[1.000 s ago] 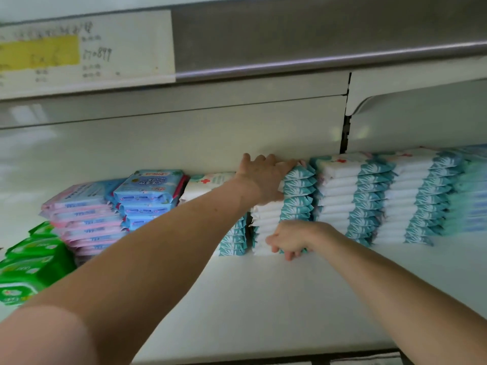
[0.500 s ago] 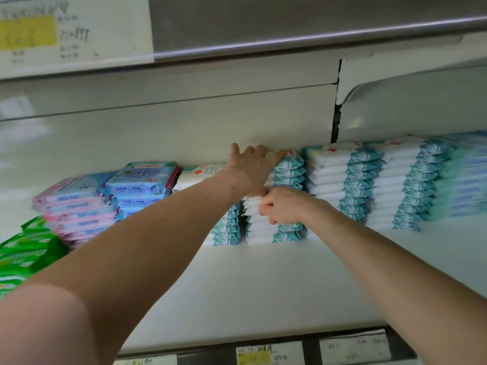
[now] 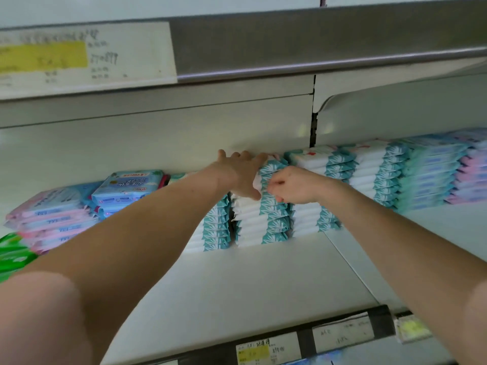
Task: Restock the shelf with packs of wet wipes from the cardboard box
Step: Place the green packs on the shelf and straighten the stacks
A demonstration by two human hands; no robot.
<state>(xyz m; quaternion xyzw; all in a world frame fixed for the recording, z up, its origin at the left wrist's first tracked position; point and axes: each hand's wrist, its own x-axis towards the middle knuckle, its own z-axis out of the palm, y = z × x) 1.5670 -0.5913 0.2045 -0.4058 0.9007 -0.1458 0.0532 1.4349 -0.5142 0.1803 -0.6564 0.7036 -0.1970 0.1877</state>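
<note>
Though well filled along its far edge, shows bare room across the near half of the wide white metal shelf [image 3: 263, 280]. Holds, far right, a long row of tall teal-and-white plastic wet wipe pack stacks [image 3: 369, 175], touching one another against the back wall. Carries, far left, lower piles of flat pink and blue packs [image 3: 52, 217] and, nearer, bright green packs [image 3: 13, 254].

Centres on the middle teal-and-white stack [image 3: 263, 225], just beside its neighbours and about level with the row to its right. Presses on that stack's top with the left hand [image 3: 241, 172], fingers spread straight, thumb down the front. Meets the teal pack ends near the top with the right hand [image 3: 295, 184], fingers curled. Cannot tell whether pinching a pack or only nudging it.

Reads, as a judgement, like squaring up a stack already built to full height. Suggests the back row near done, with any front row not yet begun. Shows no cardboard box, so cannot tell how many packs remain.
</note>
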